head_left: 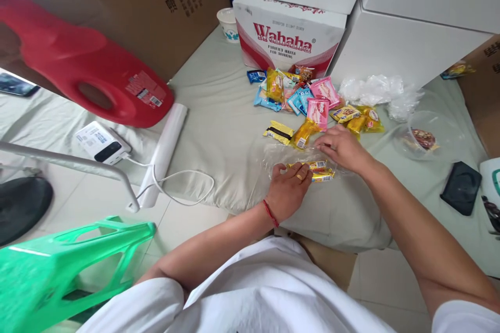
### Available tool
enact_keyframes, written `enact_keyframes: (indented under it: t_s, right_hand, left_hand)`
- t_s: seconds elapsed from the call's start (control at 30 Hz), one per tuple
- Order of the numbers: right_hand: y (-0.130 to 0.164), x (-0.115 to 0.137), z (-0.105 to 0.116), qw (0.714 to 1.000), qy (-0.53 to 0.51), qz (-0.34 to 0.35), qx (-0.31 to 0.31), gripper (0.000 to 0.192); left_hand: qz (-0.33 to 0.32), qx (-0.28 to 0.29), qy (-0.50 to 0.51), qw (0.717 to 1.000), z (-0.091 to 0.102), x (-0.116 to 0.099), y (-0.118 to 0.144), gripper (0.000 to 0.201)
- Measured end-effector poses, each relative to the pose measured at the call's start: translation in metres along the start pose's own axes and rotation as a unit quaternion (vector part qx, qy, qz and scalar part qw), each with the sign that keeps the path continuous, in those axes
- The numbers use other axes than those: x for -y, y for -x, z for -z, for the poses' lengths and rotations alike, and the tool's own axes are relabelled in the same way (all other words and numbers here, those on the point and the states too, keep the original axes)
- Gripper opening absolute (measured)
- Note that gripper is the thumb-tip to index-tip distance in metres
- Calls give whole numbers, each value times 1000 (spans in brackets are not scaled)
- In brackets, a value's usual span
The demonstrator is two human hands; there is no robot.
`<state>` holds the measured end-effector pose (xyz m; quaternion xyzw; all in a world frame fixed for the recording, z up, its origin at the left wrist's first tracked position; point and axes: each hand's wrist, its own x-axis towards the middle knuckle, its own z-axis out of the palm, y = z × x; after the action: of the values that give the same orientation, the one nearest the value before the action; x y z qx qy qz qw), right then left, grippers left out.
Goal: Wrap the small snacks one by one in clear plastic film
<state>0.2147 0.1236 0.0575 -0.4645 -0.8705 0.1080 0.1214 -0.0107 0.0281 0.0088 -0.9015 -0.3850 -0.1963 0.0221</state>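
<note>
My left hand [289,191], with a ring and a red cord at the wrist, curls its fingers over several yellow snack packets [323,171]. These packets lie side by side on or in a clear plastic bag [269,158]; which of the two I cannot tell. Thumb and fingers of my right hand [344,149] are closed on the bag's right part, close to the table surface. Just beyond the hands is a pile of wrapped snacks, among them a pink packet [318,113], an amber packet [302,135] and a yellow packet with a dark stripe [278,132].
Crumpled clear bags [377,90] and a clear plastic bowl [420,138] holding a snack lie to the right, near a black tray [461,187]. A Wahaha carton [289,36] stands behind. Leftward are a red jug [89,73], a cabled power bank [103,143] and a green stool [70,260].
</note>
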Motion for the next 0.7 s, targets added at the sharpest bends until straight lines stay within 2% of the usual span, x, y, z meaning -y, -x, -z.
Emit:
enact_keyframes:
  t_s: [0.07,0.17,0.27,0.4,0.5,0.57,0.6,0.63,0.67,0.7]
  right_hand:
    - [21,7,11,999,-13,40,-34,28]
    - [52,26,19,996,-31,87,1,27]
    - [74,43,10,993,-15,114,39,22]
    - [80,49,-9,986,14,155,52,20]
    - [79,47,-16,984,27,166,51,20]
    - [79,46,-18,984,33,167,52,19]
    - [79,46,-19,984,37,165,54,19]
    - [80,46,-19,984,40,163,57,19]
    - [80,46,-20,984,42,161,60,19]
    - [80,46,-20,985,41,157,63,19]
  left_hand:
    - [-1,-4,2,1000,-1,1,1,31]
    - [3,-6,13,1000,-2,0,1,29]
    - [-3,-21,42,999,-3,-1,4,27]
    - [14,-76,135,988,-1,3,15,22]
    - [138,-143,186,962,3,19,16,20]
    - [238,-163,197,937,5,36,8,49]
    - [263,-151,216,928,6,44,3,65]
    - [266,-126,249,923,7,53,-2,72]
    - [249,-98,287,920,8,60,-6,66]
    - [219,-74,321,919,9,67,-8,50]
